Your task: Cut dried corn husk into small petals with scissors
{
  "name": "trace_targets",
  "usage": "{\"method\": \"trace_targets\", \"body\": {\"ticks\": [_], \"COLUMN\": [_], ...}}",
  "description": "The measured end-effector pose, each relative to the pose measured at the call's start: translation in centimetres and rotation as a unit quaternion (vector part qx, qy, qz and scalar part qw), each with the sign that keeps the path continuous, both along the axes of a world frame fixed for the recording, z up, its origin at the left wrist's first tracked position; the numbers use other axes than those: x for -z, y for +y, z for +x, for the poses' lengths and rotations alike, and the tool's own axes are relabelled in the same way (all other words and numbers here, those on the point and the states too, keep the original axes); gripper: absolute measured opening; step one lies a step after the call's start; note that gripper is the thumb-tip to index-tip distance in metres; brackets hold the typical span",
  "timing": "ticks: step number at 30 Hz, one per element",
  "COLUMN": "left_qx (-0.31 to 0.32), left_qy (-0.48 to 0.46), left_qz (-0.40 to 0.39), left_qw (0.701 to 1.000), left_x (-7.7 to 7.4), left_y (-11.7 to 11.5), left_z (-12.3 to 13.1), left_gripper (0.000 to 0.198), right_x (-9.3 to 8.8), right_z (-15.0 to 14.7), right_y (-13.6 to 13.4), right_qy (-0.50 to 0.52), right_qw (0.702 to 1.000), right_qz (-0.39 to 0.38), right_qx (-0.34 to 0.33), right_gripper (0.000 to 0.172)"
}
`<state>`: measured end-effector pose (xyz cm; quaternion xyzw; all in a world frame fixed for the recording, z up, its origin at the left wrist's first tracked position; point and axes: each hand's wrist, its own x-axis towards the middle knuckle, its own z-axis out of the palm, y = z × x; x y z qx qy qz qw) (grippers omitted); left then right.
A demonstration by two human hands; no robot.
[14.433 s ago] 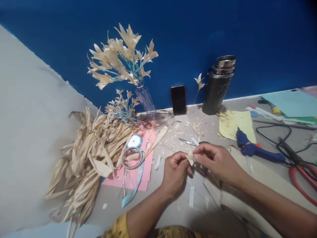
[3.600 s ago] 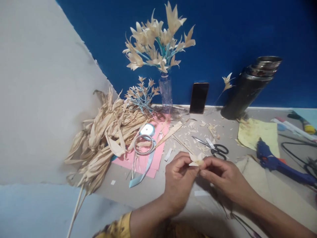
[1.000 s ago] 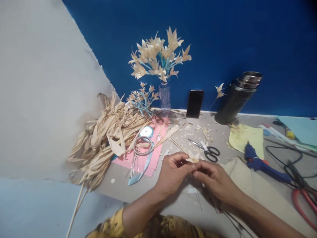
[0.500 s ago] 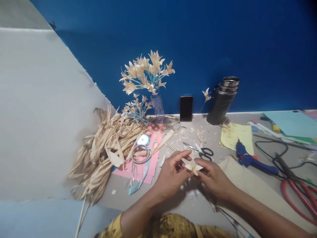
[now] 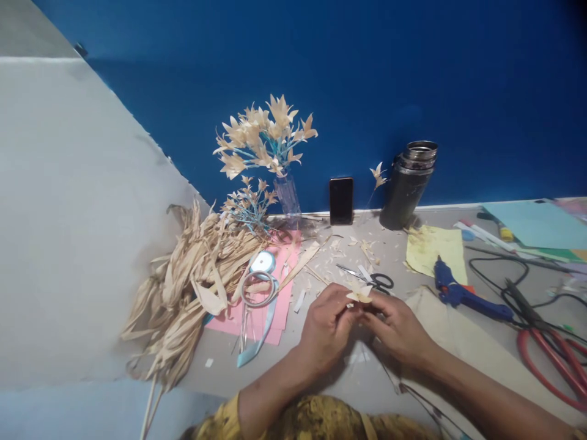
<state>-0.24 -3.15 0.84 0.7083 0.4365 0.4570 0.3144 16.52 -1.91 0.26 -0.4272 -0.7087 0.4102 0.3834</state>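
Note:
A cream husk flower (image 5: pixel 360 294) with pointed petals is pinched between both hands over the near part of the table. My left hand (image 5: pixel 326 322) has its fingers curled in at the base of the bloom. From the other side my right hand (image 5: pixel 393 321) closes thumb and fingers on the same flower. Its stem is mostly hidden by the fingers. Just beyond my hands lie small black-handled scissors (image 5: pixel 380 281), touched by neither hand.
Dried corn husks (image 5: pixel 183 293) heap at the left, beside pink paper (image 5: pixel 284 305) with ribbon and wire. Behind stand a vase (image 5: pixel 287 198) of husk flowers, a phone (image 5: pixel 341 201) and a dark flask (image 5: pixel 408 186). A blue glue gun (image 5: pixel 472 299) and red-handled shears (image 5: pixel 550 366) lie right.
The flower has tipped upward and risen slightly between my hands. My left fingers have curled in closer around its base. The view has shifted a little to the right.

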Motion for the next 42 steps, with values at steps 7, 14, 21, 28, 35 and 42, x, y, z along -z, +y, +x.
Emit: {"method": "trace_targets", "body": {"ticks": [7, 14, 21, 28, 35, 42], "left_qx": [-0.072, -0.069, -0.103, -0.072, -0.078, -0.043], "left_qy": [-0.126, -0.118, -0.132, -0.116, -0.039, -0.014], "left_qz": [-0.098, -0.135, -0.149, -0.133, 0.063, 0.073], "left_qw": [0.985, 0.981, 0.975, 0.982, 0.994, 0.996], "left_x": [-0.5, -0.3, 0.4, 0.3, 0.8, 2.0], "left_y": [-0.1, -0.1, 0.2, 0.1, 0.9, 1.7], "left_z": [0.4, 0.7, 1.1, 0.8, 0.8, 0.5], "left_gripper": [0.01, 0.022, 0.02, 0.02, 0.013, 0.013], "right_x": [-0.5, -0.3, 0.8, 2.4, 3.5, 4.3], "right_z": [-0.2, -0.4, -0.2, 0.0, 0.2, 0.5], "right_y": [0.0, 0.0, 0.3, 0.9, 1.6, 2.1], "right_qy": [0.005, 0.003, -0.026, -0.024, -0.06, -0.082], "right_qw": [1.0, 0.999, 1.0, 0.982, 0.971, 0.96], "right_qz": [-0.022, -0.049, 0.01, 0.189, 0.232, 0.266], "right_qx": [0.001, -0.011, 0.008, 0.0, -0.003, 0.011], "right_gripper": [0.014, 0.011, 0.013, 0.015, 0.015, 0.017]}}
